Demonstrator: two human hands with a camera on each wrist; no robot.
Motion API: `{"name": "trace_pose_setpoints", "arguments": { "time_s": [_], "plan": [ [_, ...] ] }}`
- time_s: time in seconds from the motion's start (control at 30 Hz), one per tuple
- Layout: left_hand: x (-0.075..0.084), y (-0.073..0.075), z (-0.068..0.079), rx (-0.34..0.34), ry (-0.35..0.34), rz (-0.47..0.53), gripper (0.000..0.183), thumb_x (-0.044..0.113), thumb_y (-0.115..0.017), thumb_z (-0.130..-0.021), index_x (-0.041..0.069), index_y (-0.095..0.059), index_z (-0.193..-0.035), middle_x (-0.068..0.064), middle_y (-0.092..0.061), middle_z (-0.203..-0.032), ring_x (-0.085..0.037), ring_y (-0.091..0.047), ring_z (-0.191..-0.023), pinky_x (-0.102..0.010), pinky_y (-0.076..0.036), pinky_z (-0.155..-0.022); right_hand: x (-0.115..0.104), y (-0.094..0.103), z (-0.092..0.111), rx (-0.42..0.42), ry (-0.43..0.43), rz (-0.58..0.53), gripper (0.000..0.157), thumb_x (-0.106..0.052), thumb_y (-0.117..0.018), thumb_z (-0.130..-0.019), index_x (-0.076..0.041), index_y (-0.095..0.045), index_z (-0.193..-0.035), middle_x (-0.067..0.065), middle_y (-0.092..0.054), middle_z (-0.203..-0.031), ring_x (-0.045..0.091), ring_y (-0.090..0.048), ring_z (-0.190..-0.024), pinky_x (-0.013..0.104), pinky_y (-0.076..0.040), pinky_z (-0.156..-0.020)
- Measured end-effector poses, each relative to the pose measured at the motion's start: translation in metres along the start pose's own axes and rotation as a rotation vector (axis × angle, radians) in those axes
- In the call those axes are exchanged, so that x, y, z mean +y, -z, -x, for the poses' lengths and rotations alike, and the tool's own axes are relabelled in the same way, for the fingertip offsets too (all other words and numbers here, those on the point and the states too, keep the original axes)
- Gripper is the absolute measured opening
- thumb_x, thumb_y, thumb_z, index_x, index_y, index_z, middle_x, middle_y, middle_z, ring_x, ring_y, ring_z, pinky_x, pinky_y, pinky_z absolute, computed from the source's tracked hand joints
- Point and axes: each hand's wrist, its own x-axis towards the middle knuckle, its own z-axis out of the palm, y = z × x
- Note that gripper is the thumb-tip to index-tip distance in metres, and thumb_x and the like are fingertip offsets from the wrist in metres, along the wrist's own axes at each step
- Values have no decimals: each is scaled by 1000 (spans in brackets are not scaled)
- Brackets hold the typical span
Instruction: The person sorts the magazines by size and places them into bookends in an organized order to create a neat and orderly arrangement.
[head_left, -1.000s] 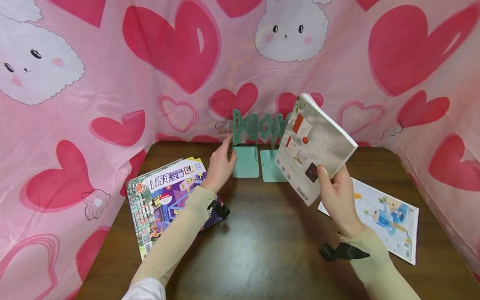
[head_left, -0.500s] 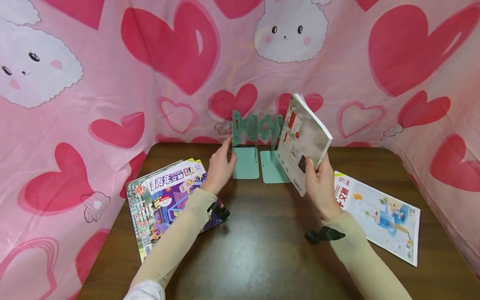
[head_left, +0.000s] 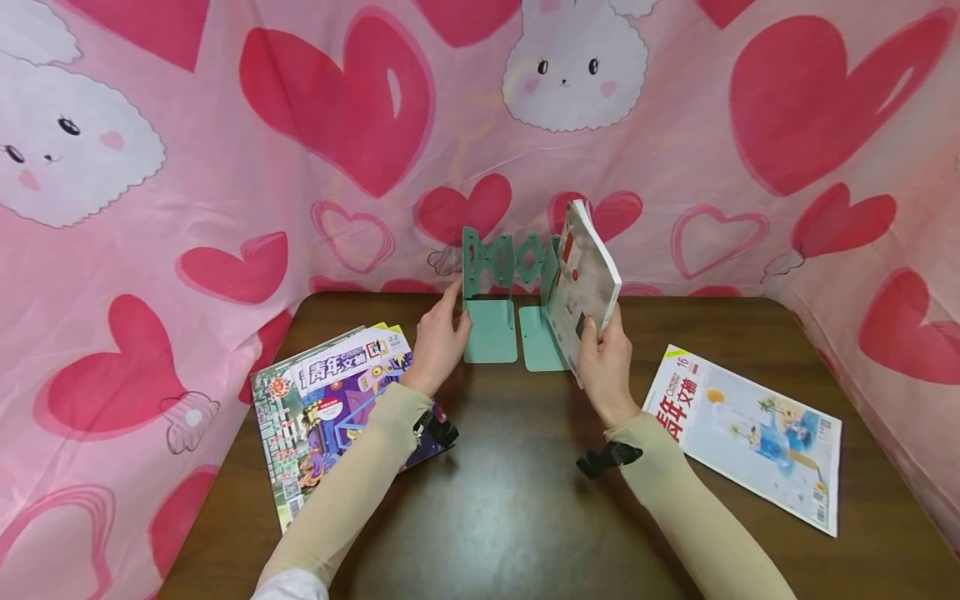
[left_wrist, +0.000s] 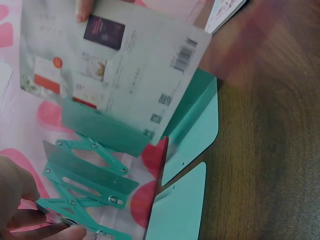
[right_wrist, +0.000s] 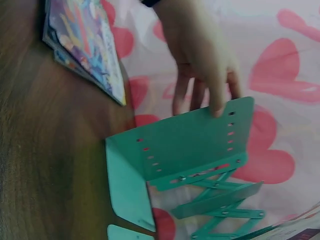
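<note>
A green expandable bookend (head_left: 491, 333) with crisscross links and upright panels stands at the back of the table. My left hand (head_left: 438, 337) pinches the top of its left end panel (right_wrist: 185, 140), thumb on the inner face and fingers behind in the right wrist view. My right hand (head_left: 606, 362) grips a pale magazine (head_left: 592, 271) by its near edge, thumb on the back cover. That magazine is tilted close to upright over the bookend's right base plate and hides part of the right side. In the left wrist view, its barcode corner (left_wrist: 185, 55) overlaps the green panels; contact cannot be told.
Several overlapping magazines (head_left: 341, 387) lie at the left, partly under my left forearm. Another magazine (head_left: 757, 437) with a blue and white cover lies at the right on the dark wooden table (head_left: 495, 508). A pink heart-patterned cloth (head_left: 360, 258) hangs behind.
My right hand has moved left with the magazine, bringing it to the bookend's right side and turning it more edge-on. The right-hand magazine on the table is now uncovered. My left hand stays on the bookend.
</note>
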Motion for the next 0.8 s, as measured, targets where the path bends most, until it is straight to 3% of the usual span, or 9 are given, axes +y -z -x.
{"name": "trace_pose_setpoints", "arguments": {
  "time_s": [0.13,0.33,0.8],
  "plan": [
    [-1,-2,2,4,-18,16,54,14,-55,-91,16,-39,-143,-9,-60,-123,-21,-62,-92,-42,-49,-81,8,-12,2,12,6,-7,36,-5,-48,-94,-4,-47,-130,19,-61,-119,33,-58,-107,51,-43,-90],
    [-2,-3,3,-5,-11,12,54,16,-54,-92,18,-38,-144,-9,-58,-127,-21,-61,-95,-43,-48,-83,19,-24,5,1,-5,-25,37,-5,-47,-94,-5,-46,-131,20,-60,-120,31,-58,-109,49,-44,-91],
    [-3,-2,0,-14,-6,12,54,18,-53,-93,20,-36,-145,-8,-59,-125,-18,-60,-89,-40,-50,-82,35,-32,3,-25,0,-59,38,-8,-46,-96,-6,-44,-134,17,-56,-127,27,-53,-116,48,-41,-96]
  ]
}}
